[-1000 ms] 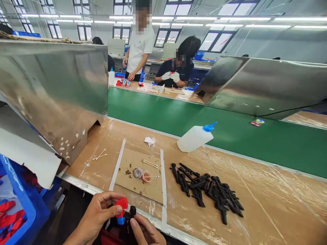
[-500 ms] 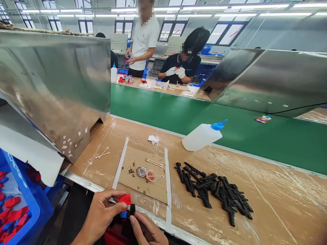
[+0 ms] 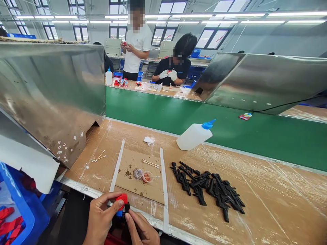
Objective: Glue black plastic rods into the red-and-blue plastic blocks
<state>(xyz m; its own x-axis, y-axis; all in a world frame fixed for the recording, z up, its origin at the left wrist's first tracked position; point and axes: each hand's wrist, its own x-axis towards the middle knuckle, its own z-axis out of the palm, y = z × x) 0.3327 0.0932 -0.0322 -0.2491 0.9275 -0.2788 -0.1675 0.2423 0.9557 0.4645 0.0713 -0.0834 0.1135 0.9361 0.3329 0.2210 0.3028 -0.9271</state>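
Note:
At the table's front edge, my left hand (image 3: 103, 212) pinches a small red and blue plastic toy figure (image 3: 122, 201) between thumb and fingers. My right hand (image 3: 141, 227) closes on a small black piece (image 3: 127, 208) against the figure's right side; its lower part is hidden by my fingers. Just beyond lies a cardboard sheet (image 3: 150, 194) with two small round dishes, one holding reddish liquid (image 3: 147, 176) with a cotton swab across it. Several cotton swabs (image 3: 150, 163) lie above the dishes. To the right is a pile of black toy guns (image 3: 217, 190).
A white squeeze bottle (image 3: 192, 136) with a blue cap stands tilted near the green conveyor belt (image 3: 153, 105). A blue bin (image 3: 30, 214) of red and blue parts is at lower left. Metal hoods (image 3: 56, 92) flank the belt. Two people work on the far side.
The view has shifted a little, so the scene sits slightly further left. Both my hands keep the figure and black piece together. The standing person's hands have risen with a red piece.

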